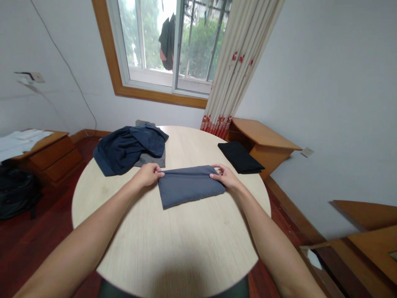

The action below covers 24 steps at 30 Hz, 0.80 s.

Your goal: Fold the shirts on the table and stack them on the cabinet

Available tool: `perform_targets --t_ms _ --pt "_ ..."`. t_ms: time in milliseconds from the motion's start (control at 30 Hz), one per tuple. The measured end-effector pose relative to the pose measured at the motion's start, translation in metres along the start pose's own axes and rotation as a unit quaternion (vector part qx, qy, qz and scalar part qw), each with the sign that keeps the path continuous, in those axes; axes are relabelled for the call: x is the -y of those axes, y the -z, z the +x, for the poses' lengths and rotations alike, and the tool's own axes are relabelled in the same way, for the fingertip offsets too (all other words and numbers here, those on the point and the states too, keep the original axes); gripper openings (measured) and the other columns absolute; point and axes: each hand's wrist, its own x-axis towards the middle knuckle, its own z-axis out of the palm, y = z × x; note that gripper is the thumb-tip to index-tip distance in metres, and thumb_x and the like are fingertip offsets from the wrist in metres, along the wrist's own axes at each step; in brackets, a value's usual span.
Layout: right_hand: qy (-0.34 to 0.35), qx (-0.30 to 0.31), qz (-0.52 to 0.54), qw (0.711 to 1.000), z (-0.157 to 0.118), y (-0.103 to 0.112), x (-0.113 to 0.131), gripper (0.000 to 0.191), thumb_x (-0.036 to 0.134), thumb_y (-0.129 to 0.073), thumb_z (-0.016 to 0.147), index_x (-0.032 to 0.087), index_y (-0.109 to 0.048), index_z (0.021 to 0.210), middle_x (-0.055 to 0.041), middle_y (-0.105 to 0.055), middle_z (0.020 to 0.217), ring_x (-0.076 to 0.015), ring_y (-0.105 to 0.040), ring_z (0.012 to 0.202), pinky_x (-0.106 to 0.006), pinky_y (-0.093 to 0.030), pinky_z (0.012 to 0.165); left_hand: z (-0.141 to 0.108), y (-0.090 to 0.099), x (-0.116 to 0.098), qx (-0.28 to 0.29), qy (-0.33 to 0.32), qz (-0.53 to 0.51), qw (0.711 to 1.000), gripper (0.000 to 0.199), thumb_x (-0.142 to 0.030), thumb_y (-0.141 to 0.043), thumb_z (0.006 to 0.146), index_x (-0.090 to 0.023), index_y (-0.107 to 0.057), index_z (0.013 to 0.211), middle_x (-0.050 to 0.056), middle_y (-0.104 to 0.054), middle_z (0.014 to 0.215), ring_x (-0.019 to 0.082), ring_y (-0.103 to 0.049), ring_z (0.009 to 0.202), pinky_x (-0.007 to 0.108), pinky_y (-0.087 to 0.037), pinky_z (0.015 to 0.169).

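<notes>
A dark grey piece of cloth (190, 186), folded into a flat rectangle, lies across the middle of the round table. Its far left corner is pinched between the thumb and fingers of my left hand (149, 174). At the far right corner, my right hand (226, 175) grips the same cloth, thumb on top. The kind of garment cannot be made out from this fold. To the right lies a black folded cloth (240, 157), apart from my right hand. Beyond my left hand sits a loose heap of navy clothing (130, 147) with grey cloth (151, 160) under it.
The round light-wood table (182, 236) has a curved edge. Behind it are a window (173, 45) and a curtain (231, 70). A wooden desk (263, 134) stands at the right, a low cabinet (58, 155) and a black bag (15, 190) at the left.
</notes>
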Motion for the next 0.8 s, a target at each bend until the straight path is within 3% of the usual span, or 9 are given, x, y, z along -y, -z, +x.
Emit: perform_targets --t_ms 67,133,200,267,333,433,600,800 --pt "0.060 -0.058 -0.124 0.989 -0.003 -0.005 0.010 0.061 0.051 -0.076 0.073 0.017 -0.063 0.121 -0.0047 -0.064 0.084 -0.0221 -0.061 0.078 -0.038 -0.050 0.076 -0.010 0.001 -0.016 -0.054 -0.024 0.059 0.997 0.017 -0.036 -0.065 0.083 -0.018 -0.064 0.084 0.008 -0.070 0.086 0.026 -0.063 0.083 0.034 -0.044 0.074" --pt "0.147 -0.092 -0.218 0.960 -0.008 -0.016 0.026 0.055 0.051 -0.069 0.082 0.018 -0.063 0.126 -0.0129 -0.067 0.108 -0.0282 -0.063 0.099 -0.044 -0.048 0.092 -0.024 -0.005 -0.037 -0.107 -0.101 0.103 0.984 0.025 -0.038 -0.058 0.090 -0.017 -0.067 0.100 0.013 -0.070 0.108 0.030 -0.062 0.103 0.039 -0.046 0.087" --pt "0.232 -0.056 -0.268 0.933 -0.015 -0.034 0.041 0.052 0.050 -0.061 0.090 0.020 -0.061 0.133 -0.0156 -0.063 0.129 -0.0315 -0.056 0.121 -0.049 -0.040 0.106 -0.038 -0.020 -0.056 -0.074 -0.194 0.116 0.971 0.035 -0.043 -0.051 0.096 -0.017 -0.067 0.112 0.014 -0.068 0.123 0.029 -0.059 0.117 0.041 -0.044 0.100" --pt "0.276 0.023 -0.297 0.914 -0.019 -0.052 0.050 0.052 0.049 -0.055 0.094 0.022 -0.057 0.139 -0.0139 -0.058 0.142 -0.0307 -0.049 0.134 -0.050 -0.031 0.115 -0.047 -0.041 -0.068 -0.015 -0.249 0.128 0.960 0.045 -0.047 -0.048 0.098 -0.019 -0.062 0.129 0.013 -0.056 0.144 0.029 -0.050 0.133 0.044 -0.035 0.113" --pt "0.273 0.081 -0.323 0.902 -0.021 -0.067 0.051 0.055 0.050 -0.050 0.097 0.023 -0.052 0.145 -0.0121 -0.051 0.151 -0.0297 -0.042 0.142 -0.053 -0.023 0.120 -0.051 -0.060 -0.071 0.027 -0.248 0.154 0.956 0.057 -0.053 -0.045 0.098 -0.020 -0.052 0.144 0.012 -0.041 0.158 0.033 -0.035 0.146 0.053 -0.024 0.119" --pt "0.237 0.114 -0.346 0.900 -0.017 -0.074 0.043 0.061 0.056 -0.045 0.098 0.023 -0.047 0.149 -0.0110 -0.042 0.157 -0.0296 -0.033 0.148 -0.056 -0.018 0.121 -0.052 -0.074 -0.065 0.052 -0.209 0.185 0.959 0.066 -0.059 -0.040 0.098 -0.022 -0.043 0.152 0.013 -0.030 0.163 0.039 -0.021 0.151 0.066 -0.015 0.118" --pt "0.174 0.113 -0.360 0.910 -0.001 -0.062 0.027 0.067 0.062 -0.038 0.099 0.022 -0.042 0.153 -0.0105 -0.036 0.160 -0.0302 -0.028 0.151 -0.056 -0.018 0.121 -0.049 -0.069 -0.058 0.056 -0.152 0.203 0.966 0.069 -0.067 -0.034 0.096 -0.028 -0.041 0.153 0.013 -0.025 0.165 0.042 -0.016 0.152 0.076 -0.010 0.112" --pt "0.092 0.089 -0.356 0.926 0.015 -0.045 0.010 0.067 0.062 -0.038 0.099 0.024 -0.041 0.153 -0.0103 -0.036 0.160 -0.0327 -0.029 0.150 -0.059 -0.021 0.120 -0.046 -0.059 -0.054 0.068 -0.106 0.203 0.971 0.071 -0.067 -0.034 0.096 -0.027 -0.038 0.155 0.012 -0.020 0.166 0.042 -0.010 0.153 0.075 -0.018 0.110"
